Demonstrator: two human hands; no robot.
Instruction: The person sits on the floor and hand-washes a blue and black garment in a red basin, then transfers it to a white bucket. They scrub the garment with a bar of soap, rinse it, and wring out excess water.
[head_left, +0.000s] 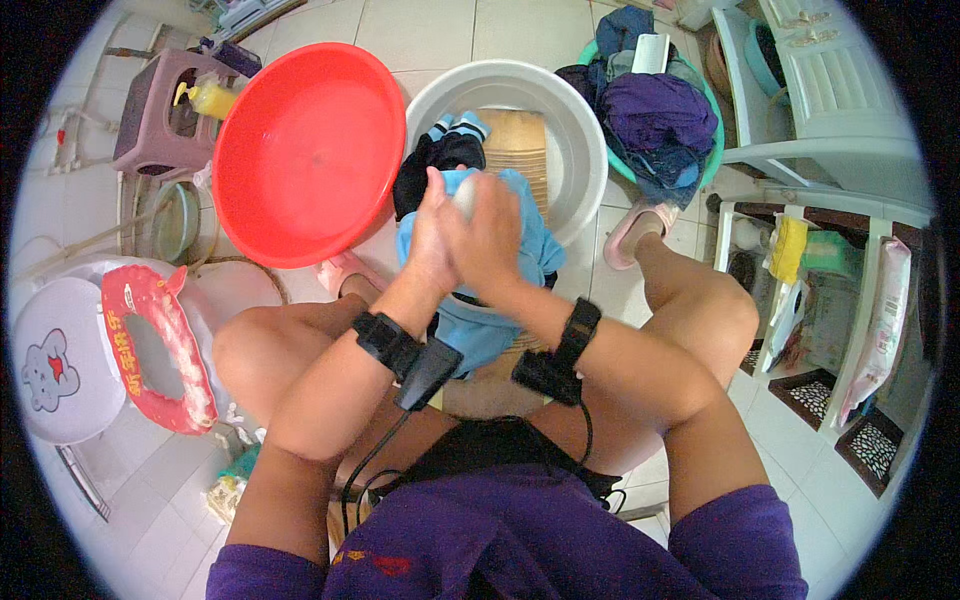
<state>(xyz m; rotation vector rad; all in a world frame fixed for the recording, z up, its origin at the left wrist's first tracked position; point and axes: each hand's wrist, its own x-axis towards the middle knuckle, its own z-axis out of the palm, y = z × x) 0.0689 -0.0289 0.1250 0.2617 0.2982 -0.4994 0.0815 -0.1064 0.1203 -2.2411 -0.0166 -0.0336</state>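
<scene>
My left hand (433, 238) and my right hand (489, 229) are pressed together over the near rim of a grey plastic basin (589, 146). Between them shows a pale, rounded piece, apparently a bar of soap (464, 198), mostly hidden by my fingers. Light-blue wet cloth (480, 337) is draped under my hands and hangs over the rim towards me. Beneath it, a wooden washboard (517, 135) leans in the basin. Black fabric with blue-and-white striped ends (433, 161) lies on the basin's left side. The right hand is slightly blurred.
A red basin (315, 150) stands tilted at left, beside a pink stool (161, 112) and a yellow pump bottle (210, 97). A green tub (716, 150) heaped with dark clothes (656, 112) is at right, holding a white brush-like item (650, 54). White shelves (855, 322) flank the right.
</scene>
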